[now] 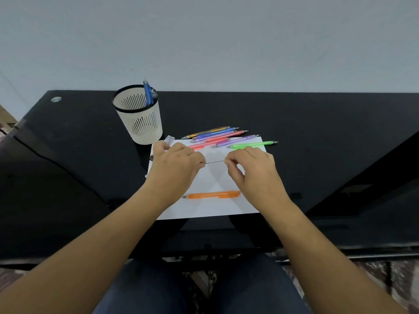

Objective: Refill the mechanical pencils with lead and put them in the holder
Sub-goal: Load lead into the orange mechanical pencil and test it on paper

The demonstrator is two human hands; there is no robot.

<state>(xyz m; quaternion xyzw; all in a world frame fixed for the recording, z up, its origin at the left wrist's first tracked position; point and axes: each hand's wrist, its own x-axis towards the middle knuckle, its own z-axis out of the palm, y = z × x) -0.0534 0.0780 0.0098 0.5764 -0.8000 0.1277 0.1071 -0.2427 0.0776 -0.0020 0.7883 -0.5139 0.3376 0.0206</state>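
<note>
From the head view, the left hand (179,159) and right hand (251,164) hover over a white sheet of paper (210,209), each with its fingers pinched together on one end of a thin dark lead (215,162) stretched level between them. An orange pencil (212,195) lies crosswise on the sheet nearer the person, between the wrists. The sheet's near edge sits close to the near edge of the black surface (317,143), which spreads broadly to the left and right of the paper and ends far off at a pale wall. Along the sheet's far edge lies a row of coloured pencils (217,135), a green pencil (251,145) rightmost. A small clear case (169,140) shows just beyond the left hand. Far left stands the slotted holder (138,116), a blue pencil (147,94) upright inside. Any print on the pencils is too small to read.
</note>
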